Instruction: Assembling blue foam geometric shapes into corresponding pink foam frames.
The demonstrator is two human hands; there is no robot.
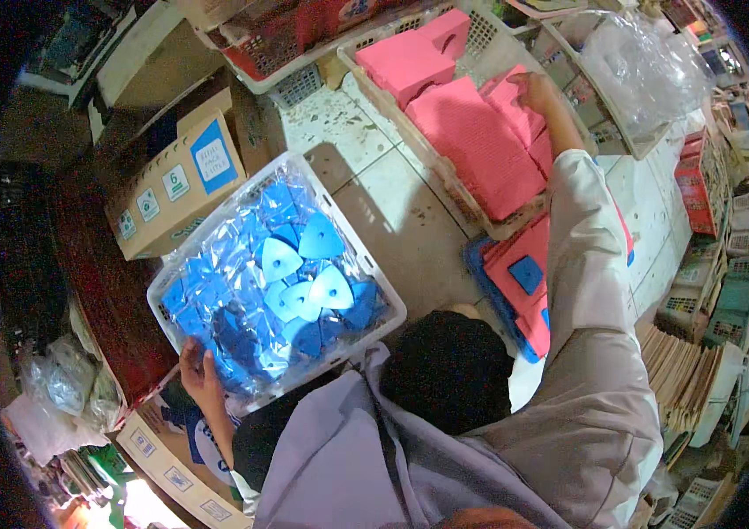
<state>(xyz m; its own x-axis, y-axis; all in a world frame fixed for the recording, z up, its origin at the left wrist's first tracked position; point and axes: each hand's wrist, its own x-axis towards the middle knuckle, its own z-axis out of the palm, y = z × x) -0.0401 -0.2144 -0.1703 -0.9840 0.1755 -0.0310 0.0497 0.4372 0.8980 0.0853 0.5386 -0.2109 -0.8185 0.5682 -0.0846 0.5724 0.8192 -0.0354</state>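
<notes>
At the far right, my right hand (pixel 540 99) is closed on a pink foam sheet (pixel 508 99), fingers curled over its upper edge. That sheet lies among thick pink foam blocks (pixel 471 145) in a long pale plastic crate (pixel 432 159). My left hand (pixel 203 381) is beside the lower left corner of a white plastic basket (pixel 392 280), its fingers apart and touching the rim. Clear-wrapped blue pieces fill that basket. Several unwrapped blue rounded triangles (pixel 322 236) with a small hole lie on top.
Left of the basket stands a cardboard box (pixel 176 181) near a dark red surface (pixel 119 300). Pink and blue foam pieces (pixel 520 273) lie on the tiled floor (pixel 392 198) below the crate. Clear plastic bags (pixel 643 70) fill another crate. Paper stacks (pixel 681 375) and baskets line the right side.
</notes>
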